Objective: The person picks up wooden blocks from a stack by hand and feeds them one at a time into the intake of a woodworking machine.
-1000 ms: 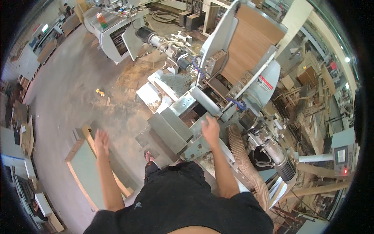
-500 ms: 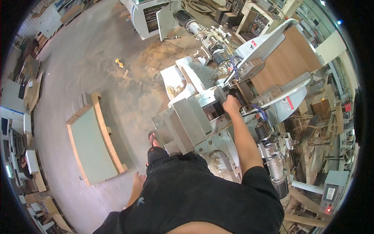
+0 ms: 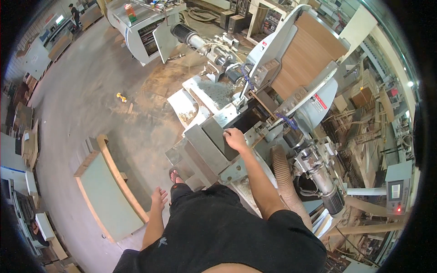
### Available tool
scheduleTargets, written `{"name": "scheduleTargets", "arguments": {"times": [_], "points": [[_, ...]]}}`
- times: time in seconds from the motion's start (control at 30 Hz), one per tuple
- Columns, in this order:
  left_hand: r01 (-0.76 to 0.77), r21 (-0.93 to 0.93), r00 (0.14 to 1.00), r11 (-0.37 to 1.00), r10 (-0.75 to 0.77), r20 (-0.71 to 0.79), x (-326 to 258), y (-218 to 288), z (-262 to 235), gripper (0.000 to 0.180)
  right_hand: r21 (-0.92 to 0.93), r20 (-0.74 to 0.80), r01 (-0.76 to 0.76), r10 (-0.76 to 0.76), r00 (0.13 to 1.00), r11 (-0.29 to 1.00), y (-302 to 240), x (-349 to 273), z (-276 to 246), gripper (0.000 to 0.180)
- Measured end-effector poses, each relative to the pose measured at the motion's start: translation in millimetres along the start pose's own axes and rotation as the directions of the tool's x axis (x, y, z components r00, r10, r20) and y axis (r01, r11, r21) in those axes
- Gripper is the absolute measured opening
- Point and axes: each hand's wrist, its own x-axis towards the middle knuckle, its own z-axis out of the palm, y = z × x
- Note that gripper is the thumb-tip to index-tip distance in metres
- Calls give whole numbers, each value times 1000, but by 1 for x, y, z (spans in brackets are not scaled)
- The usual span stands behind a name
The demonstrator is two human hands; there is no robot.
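My right hand (image 3: 235,139) rests with curled fingers at the edge of a grey metal cover (image 3: 200,148) on the woodworking machine. Its fingertips are partly hidden, and a small dark spot shows beside them. Just beyond the hand is a dark slot (image 3: 250,119) in the machine bed. Low on my left side, my left hand (image 3: 159,199) hangs in the air, holding nothing, its fingers loosely bent and apart. Past the slot, a wood-coloured panel (image 3: 302,50) stands between two white guards.
Motor units (image 3: 318,175) flank the machine, with a ribbed hose (image 3: 284,175) by my right arm. A control box (image 3: 398,193) with a red light stands far right. A wood-framed greenish panel (image 3: 109,195) lies left. A yellow object (image 3: 121,97) sits on the dusty floor.
My right hand has drawn back from the machine's slot to the grey metal cover. My left hand has risen slightly. The view has shifted, showing more of the hose.
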Motion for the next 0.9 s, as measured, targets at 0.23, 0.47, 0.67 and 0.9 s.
{"name": "scheduleTargets", "arguments": {"times": [0.23, 0.47, 0.67, 0.9], "points": [[39, 6, 999, 999, -39, -8, 29, -43, -4, 34, 64, -29, -7, 8, 1000, 998, 9, -17, 26, 34], [82, 131, 997, 988, -83, -2, 12, -54, -12, 33, 438, 110, -196, 164, 980, 877, 29, -41, 8, 49], [8, 374, 999, 927, -23, 35, 4, -42, 12, 35, 571, 301, -301, 146, 942, 764, 25, -62, -2, 54], [-226, 642, 970, 733, 232, 76, 21, -37, 40, 51, 706, 194, -276, 196, 961, 652, 24, -68, 7, 46]]}}
